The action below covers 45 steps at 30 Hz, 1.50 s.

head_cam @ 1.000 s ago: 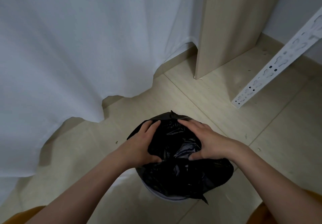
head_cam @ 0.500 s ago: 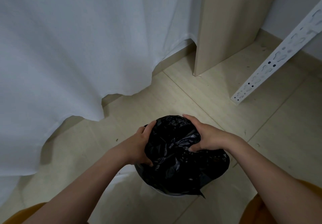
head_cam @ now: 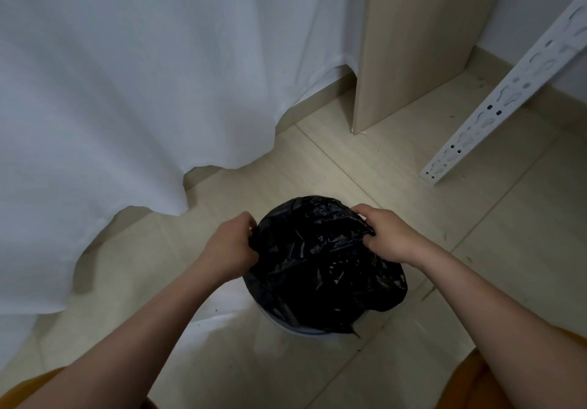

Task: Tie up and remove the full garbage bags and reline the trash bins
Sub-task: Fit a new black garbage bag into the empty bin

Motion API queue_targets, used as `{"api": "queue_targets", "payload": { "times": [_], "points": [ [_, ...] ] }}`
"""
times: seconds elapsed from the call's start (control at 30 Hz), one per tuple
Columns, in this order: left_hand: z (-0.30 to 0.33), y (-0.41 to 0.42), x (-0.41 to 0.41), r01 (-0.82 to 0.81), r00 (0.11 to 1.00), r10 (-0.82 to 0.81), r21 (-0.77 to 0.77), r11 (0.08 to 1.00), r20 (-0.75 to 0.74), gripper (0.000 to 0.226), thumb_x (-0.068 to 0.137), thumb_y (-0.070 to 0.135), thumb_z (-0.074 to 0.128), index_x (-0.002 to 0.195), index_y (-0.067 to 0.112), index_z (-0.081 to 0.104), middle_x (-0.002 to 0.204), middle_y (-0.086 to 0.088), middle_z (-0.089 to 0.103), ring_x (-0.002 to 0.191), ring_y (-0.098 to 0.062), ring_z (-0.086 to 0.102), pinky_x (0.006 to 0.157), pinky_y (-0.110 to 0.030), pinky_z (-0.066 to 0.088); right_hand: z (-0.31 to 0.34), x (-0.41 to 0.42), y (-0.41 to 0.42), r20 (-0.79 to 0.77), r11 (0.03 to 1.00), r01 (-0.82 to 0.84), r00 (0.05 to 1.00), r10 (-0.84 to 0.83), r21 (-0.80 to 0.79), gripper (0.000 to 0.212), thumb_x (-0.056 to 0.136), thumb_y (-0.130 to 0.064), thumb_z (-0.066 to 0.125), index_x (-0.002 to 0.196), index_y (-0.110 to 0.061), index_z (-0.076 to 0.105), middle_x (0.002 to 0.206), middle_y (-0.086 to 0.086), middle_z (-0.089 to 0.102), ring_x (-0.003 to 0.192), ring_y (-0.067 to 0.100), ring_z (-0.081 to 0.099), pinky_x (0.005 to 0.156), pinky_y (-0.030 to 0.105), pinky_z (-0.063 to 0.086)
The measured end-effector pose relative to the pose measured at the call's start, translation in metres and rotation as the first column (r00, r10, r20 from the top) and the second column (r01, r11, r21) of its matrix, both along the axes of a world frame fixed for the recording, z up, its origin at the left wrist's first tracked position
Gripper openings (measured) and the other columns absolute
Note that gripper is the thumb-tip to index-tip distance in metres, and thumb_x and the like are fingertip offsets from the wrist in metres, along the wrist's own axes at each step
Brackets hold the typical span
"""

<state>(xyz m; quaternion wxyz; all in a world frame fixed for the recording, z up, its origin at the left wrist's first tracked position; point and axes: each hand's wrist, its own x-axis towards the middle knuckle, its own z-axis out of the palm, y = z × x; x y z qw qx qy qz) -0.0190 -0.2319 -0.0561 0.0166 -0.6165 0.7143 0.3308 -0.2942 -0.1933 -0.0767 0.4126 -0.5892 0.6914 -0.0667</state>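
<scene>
- The black garbage bag [head_cam: 320, 262] is seated in the pale trash bin [head_cam: 305, 332], which stands on the tiled floor [head_cam: 476, 265] in front of the person; only the near rim of the bin is exposed below the plastic.
- The bag's left edge is gripped by the left hand [head_cam: 230, 245], with the fingers curled into a fist around bunched plastic.
- The bag's right edge is gripped by the right hand [head_cam: 389, 235], with the fingers and thumb closed on a gathered fold.
- A change from one second ago is noted: both hands were then laid on top of the bag near its middle, with the fingers spread. They are now set apart at opposite sides, and the plastic is stretched between them.
- The gathering step is therefore judged to be complete, and two tails are judged ready for knotting. The bag is not yet tied, and it is not yet lifted out of the bin.
- A white curtain [head_cam: 127, 90] hangs to the left, a wooden panel [head_cam: 413, 43] stands behind, and a perforated white rail [head_cam: 508, 97] leans at the right, all well apart from the bin.
</scene>
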Motion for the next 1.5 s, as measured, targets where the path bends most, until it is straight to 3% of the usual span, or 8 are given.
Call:
{"api": "queue_targets", "payload": {
  "times": [0.2, 0.47, 0.67, 0.83, 0.97, 1.13, 1.33, 1.5],
  "points": [
    [0.007, -0.003, -0.005, 0.029, 0.999, -0.031, -0.094, 0.995, -0.026, 0.058, 0.078, 0.028, 0.077, 0.129, 0.015, 0.051, 0.129, -0.003, 0.046, 0.107, -0.018, 0.052, 0.084, -0.024, 0.043, -0.001, 0.0, -0.005, 0.195, 0.963, 0.269, 0.943, -0.269, 0.025, 0.063, 0.093, -0.01, 0.06, 0.144, -0.034, 0.032, 0.12, 0.002, 0.054, 0.096, 0.018, 0.057, 0.064, 0.013, 0.045],
    [0.007, 0.01, 0.01, 0.218, 0.976, -0.214, 0.123, 0.968, -0.046, 0.106, 0.056, 0.04, 0.091, 0.144, 0.026, 0.034, 0.153, 0.001, 0.005, 0.139, -0.022, 0.027, 0.112, -0.032, 0.035, -0.004, -0.009, 0.006, 0.352, 0.954, -0.053, 0.934, -0.056, 0.294, 0.135, 0.068, -0.025, 0.088, 0.148, -0.046, -0.018, 0.141, -0.012, 0.046, 0.126, 0.008, 0.049, 0.109, 0.025, 0.038],
    [-0.009, 0.025, 0.023, 0.236, 0.967, -0.221, 0.125, 0.964, -0.123, 0.129, 0.048, 0.051, 0.091, 0.151, 0.031, 0.015, 0.154, 0.013, -0.021, 0.148, -0.019, 0.005, 0.117, -0.042, 0.026, -0.015, -0.016, 0.011, 0.383, 0.952, -0.124, 0.924, 0.007, 0.281, 0.148, 0.058, -0.025, 0.094, 0.14, -0.055, -0.026, 0.141, -0.021, 0.031, 0.112, -0.019, 0.042, 0.088, 0.0, 0.037],
    [-0.02, 0.031, 0.024, 0.292, 0.956, -0.292, 0.004, 0.957, -0.014, 0.136, 0.052, 0.047, 0.091, 0.153, 0.029, 0.001, 0.154, 0.006, -0.024, 0.148, -0.023, 0.008, 0.115, -0.044, 0.03, -0.018, -0.01, 0.013, 0.185, 0.983, -0.149, 0.975, 0.127, 0.111, 0.15, 0.055, -0.023, 0.095, 0.138, -0.059, -0.024, 0.159, -0.009, 0.01, 0.143, 0.01, 0.024, 0.118, 0.032, 0.027],
    [-0.019, 0.028, 0.024, 0.328, 0.942, -0.315, -0.131, 0.935, 0.114, 0.128, 0.063, 0.047, 0.085, 0.154, 0.024, -0.002, 0.156, -0.006, -0.011, 0.145, -0.028, 0.017, 0.114, -0.039, 0.031, -0.016, -0.01, 0.008, 0.032, 0.987, -0.161, 0.986, 0.161, -0.004, 0.144, 0.063, -0.017, 0.09, 0.131, -0.064, -0.028, 0.149, -0.002, 0.022, 0.126, 0.016, 0.041, 0.105, 0.028, 0.042],
    [-0.006, 0.021, 0.018, 0.229, 0.96, -0.196, -0.158, 0.96, 0.199, 0.114, 0.069, 0.038, 0.081, 0.152, 0.025, 0.005, 0.143, -0.008, 0.012, 0.126, -0.029, 0.028, 0.104, -0.039, 0.038, 0.002, -0.025, -0.001, 0.134, 0.982, -0.121, 0.986, 0.102, 0.144, 0.141, 0.055, -0.03, 0.094, 0.143, -0.056, -0.013, 0.155, 0.003, 0.018, 0.144, 0.018, 0.021, 0.118, 0.039, 0.026],
    [0.008, 0.016, 0.01, -0.155, 0.984, 0.147, -0.078, 0.985, -0.102, 0.048, 0.081, 0.005, 0.061, 0.122, 0.014, 0.037, 0.109, -0.002, 0.028, 0.082, -0.026, 0.055, 0.069, -0.035, 0.053, 0.009, -0.01, -0.007, 0.092, 0.997, 0.062, 0.994, -0.057, -0.054, 0.086, 0.079, -0.045, 0.074, 0.148, -0.036, 0.025, 0.139, 0.001, 0.047, 0.112, 0.014, 0.051, 0.09, 0.026, 0.041],
    [-0.003, 0.017, 0.005, -0.239, 0.969, 0.237, -0.023, 0.971, -0.072, 0.035, 0.085, 0.014, 0.06, 0.117, 0.005, 0.047, 0.106, -0.007, 0.052, 0.086, -0.02, 0.052, 0.07, -0.031, 0.045, 0.002, 0.01, -0.006, 0.077, 0.999, 0.034, 0.996, -0.034, -0.006, 0.084, 0.088, -0.035, 0.068, 0.152, -0.023, 0.015, 0.139, 0.001, 0.048, 0.12, 0.016, 0.05, 0.097, 0.023, 0.037]
  ]
}}
